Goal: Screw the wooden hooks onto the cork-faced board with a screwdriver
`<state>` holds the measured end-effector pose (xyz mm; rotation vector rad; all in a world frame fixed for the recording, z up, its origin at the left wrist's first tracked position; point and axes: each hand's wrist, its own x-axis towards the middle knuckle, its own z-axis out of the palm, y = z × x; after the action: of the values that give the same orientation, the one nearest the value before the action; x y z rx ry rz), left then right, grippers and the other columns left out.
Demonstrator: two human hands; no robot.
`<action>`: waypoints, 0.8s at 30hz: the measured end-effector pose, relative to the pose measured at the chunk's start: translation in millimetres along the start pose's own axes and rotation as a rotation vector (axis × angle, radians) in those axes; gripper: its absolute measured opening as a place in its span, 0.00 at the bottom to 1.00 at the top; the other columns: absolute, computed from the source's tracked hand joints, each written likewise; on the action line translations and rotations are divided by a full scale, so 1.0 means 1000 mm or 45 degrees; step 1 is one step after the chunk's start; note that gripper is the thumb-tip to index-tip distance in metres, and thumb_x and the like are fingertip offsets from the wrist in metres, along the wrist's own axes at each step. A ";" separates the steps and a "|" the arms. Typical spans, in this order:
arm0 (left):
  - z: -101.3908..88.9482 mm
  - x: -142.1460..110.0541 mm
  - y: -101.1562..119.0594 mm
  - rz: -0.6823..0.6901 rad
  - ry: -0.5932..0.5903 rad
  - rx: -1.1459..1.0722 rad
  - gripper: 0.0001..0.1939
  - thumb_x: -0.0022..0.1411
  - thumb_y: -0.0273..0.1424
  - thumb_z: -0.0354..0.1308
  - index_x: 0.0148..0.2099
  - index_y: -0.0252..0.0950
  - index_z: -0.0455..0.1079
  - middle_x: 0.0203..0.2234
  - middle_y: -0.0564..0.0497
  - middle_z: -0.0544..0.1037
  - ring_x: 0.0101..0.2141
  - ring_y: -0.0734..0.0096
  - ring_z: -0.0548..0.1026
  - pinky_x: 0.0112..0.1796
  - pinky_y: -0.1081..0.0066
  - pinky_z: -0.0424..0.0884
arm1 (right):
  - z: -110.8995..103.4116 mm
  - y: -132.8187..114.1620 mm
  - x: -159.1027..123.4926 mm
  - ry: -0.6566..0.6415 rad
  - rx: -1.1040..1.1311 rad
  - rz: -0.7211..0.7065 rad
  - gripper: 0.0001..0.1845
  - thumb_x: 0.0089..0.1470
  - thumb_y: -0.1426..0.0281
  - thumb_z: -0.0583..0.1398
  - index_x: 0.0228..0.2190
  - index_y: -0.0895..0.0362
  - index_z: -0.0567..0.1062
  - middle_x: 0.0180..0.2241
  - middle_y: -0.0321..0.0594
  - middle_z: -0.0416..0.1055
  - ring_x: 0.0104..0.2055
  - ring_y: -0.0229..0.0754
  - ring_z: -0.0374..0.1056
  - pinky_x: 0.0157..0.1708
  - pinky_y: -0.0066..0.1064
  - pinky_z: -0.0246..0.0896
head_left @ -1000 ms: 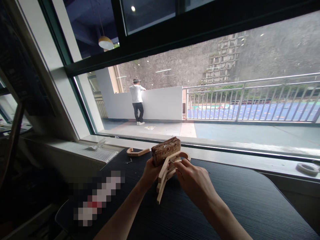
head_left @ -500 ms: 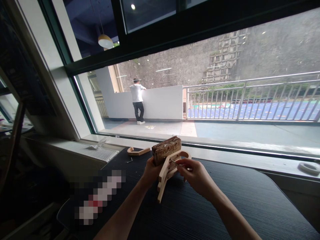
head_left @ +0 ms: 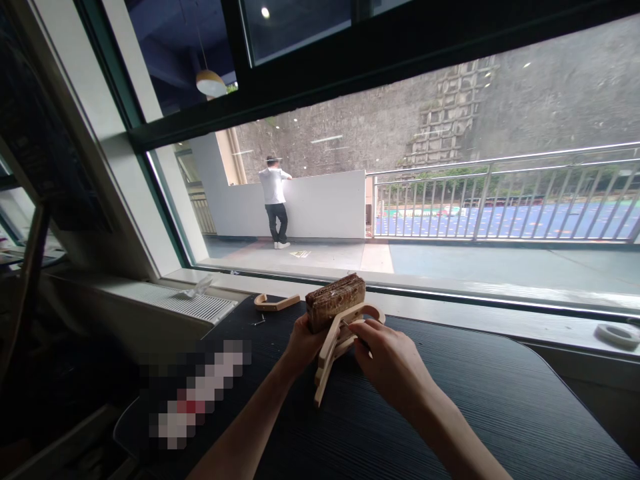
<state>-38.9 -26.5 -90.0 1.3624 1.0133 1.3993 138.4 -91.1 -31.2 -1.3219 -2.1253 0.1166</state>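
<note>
My left hand [head_left: 306, 343] is closed around the lower end of a rough brown block [head_left: 336, 301], which looks layered along its top. Pale curved wooden pieces [head_left: 327, 353] with drilled holes sit against the block's near side, their straight ends pointing down toward me. My right hand [head_left: 387, 350] is closed at the upper part of these pieces. A thin metal rod [head_left: 346, 324] shows at its fingertips, its tip at the wood; most of it is hidden by the fingers. Another curved wooden piece [head_left: 277, 305] lies on the table beyond my left hand.
Small screws [head_left: 259, 321] lie on the black table [head_left: 475, 400] at the left. A blurred-out patch [head_left: 200, 397] covers something at the near left. A roll of tape [head_left: 617, 335] rests on the sill at right. Behind the window, a person [head_left: 274, 200] stands at a white wall.
My right hand has turned over and its fingers have come closer to the wood, covering more of the metal rod. The block has shifted slightly; my left hand keeps its grip.
</note>
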 end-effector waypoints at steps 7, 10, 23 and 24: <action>0.001 0.000 -0.001 0.012 -0.042 -0.011 0.16 0.39 0.28 0.70 0.34 0.30 0.76 0.26 0.50 0.79 0.27 0.65 0.75 0.29 0.73 0.70 | 0.000 0.021 0.007 -0.175 0.847 0.343 0.15 0.51 0.65 0.56 0.37 0.58 0.79 0.24 0.37 0.72 0.17 0.32 0.58 0.17 0.26 0.53; 0.000 0.001 -0.002 0.013 -0.024 -0.018 0.17 0.38 0.29 0.71 0.34 0.30 0.76 0.26 0.50 0.79 0.27 0.66 0.75 0.29 0.73 0.70 | 0.003 0.020 0.007 -0.169 0.838 0.391 0.17 0.51 0.65 0.56 0.39 0.58 0.78 0.23 0.37 0.72 0.16 0.33 0.59 0.17 0.26 0.53; 0.004 0.000 0.005 -0.051 0.031 -0.110 0.19 0.37 0.32 0.71 0.34 0.30 0.76 0.22 0.50 0.78 0.23 0.67 0.74 0.27 0.72 0.69 | -0.011 0.005 0.002 -0.081 0.903 0.170 0.13 0.50 0.73 0.54 0.40 0.54 0.68 0.36 0.37 0.74 0.34 0.38 0.70 0.33 0.28 0.61; 0.003 0.001 0.005 -0.052 0.034 -0.117 0.19 0.36 0.32 0.71 0.34 0.30 0.75 0.22 0.50 0.78 0.23 0.67 0.74 0.27 0.72 0.69 | -0.010 0.006 0.003 -0.062 0.901 0.176 0.11 0.51 0.71 0.54 0.39 0.54 0.69 0.36 0.37 0.75 0.33 0.38 0.70 0.33 0.29 0.61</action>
<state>-35.7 -27.2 -84.4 1.2527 0.9772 1.4193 147.6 -88.4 -24.2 -1.0265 -1.7652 0.8756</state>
